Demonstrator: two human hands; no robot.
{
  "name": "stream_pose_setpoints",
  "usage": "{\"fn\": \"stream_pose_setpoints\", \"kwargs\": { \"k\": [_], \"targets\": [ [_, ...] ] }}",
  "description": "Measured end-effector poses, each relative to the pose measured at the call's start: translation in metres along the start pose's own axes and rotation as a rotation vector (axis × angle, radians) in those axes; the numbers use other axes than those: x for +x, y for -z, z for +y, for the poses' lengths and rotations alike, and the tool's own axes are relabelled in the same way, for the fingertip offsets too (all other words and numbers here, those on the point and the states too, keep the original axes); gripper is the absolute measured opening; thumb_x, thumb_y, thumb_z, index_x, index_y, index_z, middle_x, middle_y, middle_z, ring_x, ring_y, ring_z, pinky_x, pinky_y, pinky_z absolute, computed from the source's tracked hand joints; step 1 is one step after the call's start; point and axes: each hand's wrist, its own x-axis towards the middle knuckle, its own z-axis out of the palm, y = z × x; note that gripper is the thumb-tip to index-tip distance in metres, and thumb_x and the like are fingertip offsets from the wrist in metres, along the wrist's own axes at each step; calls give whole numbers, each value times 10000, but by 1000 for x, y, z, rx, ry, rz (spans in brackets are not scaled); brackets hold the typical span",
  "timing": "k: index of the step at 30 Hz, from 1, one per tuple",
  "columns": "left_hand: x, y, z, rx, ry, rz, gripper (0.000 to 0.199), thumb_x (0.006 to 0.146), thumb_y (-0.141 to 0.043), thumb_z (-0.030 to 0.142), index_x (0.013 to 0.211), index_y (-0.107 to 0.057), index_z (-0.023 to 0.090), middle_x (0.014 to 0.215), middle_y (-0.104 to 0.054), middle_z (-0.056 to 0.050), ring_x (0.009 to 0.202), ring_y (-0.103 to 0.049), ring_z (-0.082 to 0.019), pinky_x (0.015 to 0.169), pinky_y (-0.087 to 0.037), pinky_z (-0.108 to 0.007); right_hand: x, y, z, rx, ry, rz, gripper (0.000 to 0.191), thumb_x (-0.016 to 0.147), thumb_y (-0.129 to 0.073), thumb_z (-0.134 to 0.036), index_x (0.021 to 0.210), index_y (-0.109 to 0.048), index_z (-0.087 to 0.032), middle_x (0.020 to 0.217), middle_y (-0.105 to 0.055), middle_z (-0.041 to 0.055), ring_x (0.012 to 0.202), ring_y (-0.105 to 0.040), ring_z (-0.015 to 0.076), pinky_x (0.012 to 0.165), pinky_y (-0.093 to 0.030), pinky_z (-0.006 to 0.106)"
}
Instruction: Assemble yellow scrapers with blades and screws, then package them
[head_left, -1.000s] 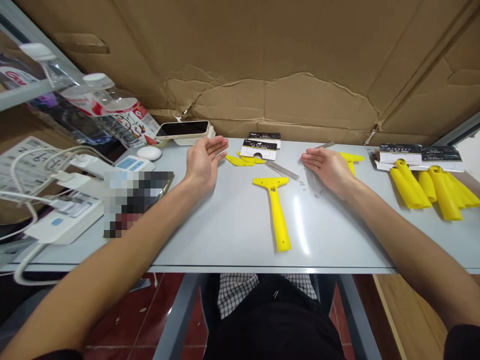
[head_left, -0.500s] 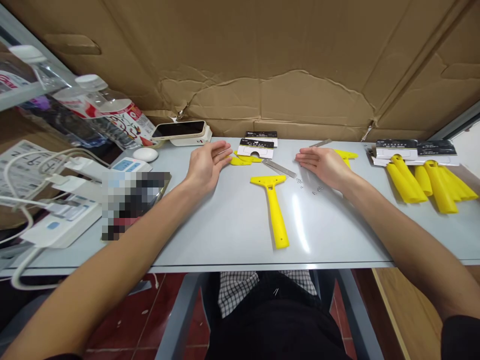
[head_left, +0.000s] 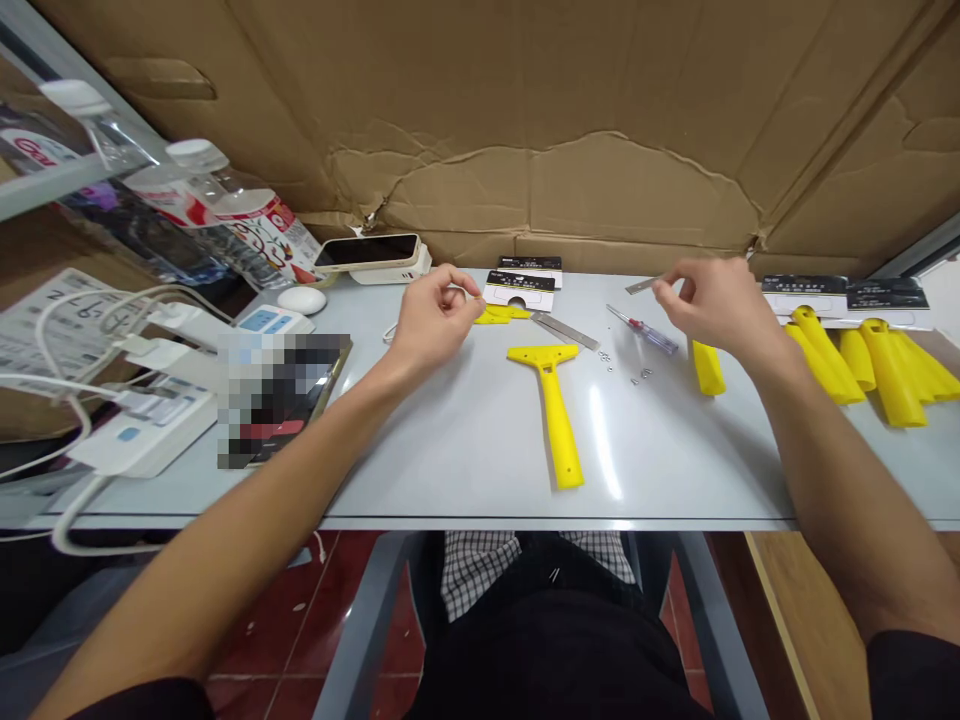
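My left hand (head_left: 439, 315) is above the table's left-middle part, fingers curled and thumb against the index fingertip; anything pinched there is too small to make out. My right hand (head_left: 724, 305) is curled in a pinch beside a thin metal blade (head_left: 640, 287); whether it grips the blade is unclear. Below it lies a screwdriver (head_left: 652, 338) with a clear handle, and a yellow scraper handle (head_left: 707, 368) partly hidden by the hand. Between my hands are a yellow T-shaped scraper (head_left: 556, 415), flat blades (head_left: 566, 330) and several small screws (head_left: 606, 360). Yellow pieces (head_left: 504, 314) lie near my left fingertips.
Black-and-white header cards (head_left: 520, 290) lie at the back. More yellow handles (head_left: 892, 375) with cards are at right. Left are a phone (head_left: 367, 250) on a white block, a white mouse (head_left: 301, 300), power strips (head_left: 142, 430) with cables, and bottles (head_left: 262, 235). Cardboard (head_left: 525, 120) stands behind.
Both hands have gone from flat, extended fingers to curled ones. My right hand has moved right and up, uncovering the screwdriver. My left hand has turned and shifted slightly right.
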Motion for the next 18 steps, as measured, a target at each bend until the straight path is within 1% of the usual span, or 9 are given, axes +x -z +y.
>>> {"fn": "stream_pose_setpoints", "kwargs": {
  "k": [2,3,5,9,13,15,17,18],
  "targets": [
    [-2,0,-2,204,-139,-51,88,782,-670,173,839,-628,225,530,-432,85,505,-391,-118,573,-329,-295,4,0,12,-217,-80,-235,366,947,-615,-524,1090,-802,-244,874,-710,121,864,-639,315,742,-453,428],
    [-3,0,-3,280,-190,-75,81,791,-660,175,858,-652,220,535,-447,84,516,-412,-120,600,-350,-300,7,-1,18,-290,-124,-318,382,937,-634,-540,1134,-803,-260,937,-714,130,895,-635,321,741,-445,427],
    [-5,0,-5,385,-242,-124,100,812,-637,186,897,-684,213,548,-474,80,529,-450,-125,633,-376,-305,12,-3,30,-351,-192,-412,373,929,-673,-504,1189,-799,-268,1049,-712,150,919,-625,309,742,-433,423],
    [-6,0,-6,471,-234,-186,118,840,-620,221,899,-720,204,577,-544,54,563,-519,-143,651,-406,-307,21,-5,52,-331,-234,-479,317,936,-721,-380,1215,-794,-247,1143,-697,179,932,-609,286,746,-435,411],
    [-2,4,-8,516,-211,-209,167,868,-612,257,935,-754,201,628,-632,18,606,-580,-174,676,-444,-323,26,-8,67,-313,-265,-509,304,966,-703,-360,1248,-783,-281,1214,-685,160,944,-622,277,777,-462,398],
    [1,6,-11,548,-201,-222,225,892,-599,271,1008,-777,198,758,-729,-17,663,-625,-192,724,-479,-340,27,-9,71,-322,-258,-496,330,967,-700,-363,1284,-769,-304,1260,-682,152,968,-631,281,787,-461,397],
    [4,9,-16,592,-188,-231,294,911,-587,280,1107,-787,187,994,-799,-63,772,-679,-215,820,-520,-364,26,-8,70,-343,-246,-480,347,951,-713,-360,1294,-757,-334,1281,-693,131,1000,-639,287,780,-450,395],
    [6,10,-20,622,-180,-232,331,919,-585,285,1161,-785,180,1123,-800,-88,850,-702,-232,882,-532,-380,24,-8,68,-358,-243,-467,349,942,-717,-356,1289,-756,-346,1280,-702,124,1012,-643,293,769,-440,396]
  ]
}}
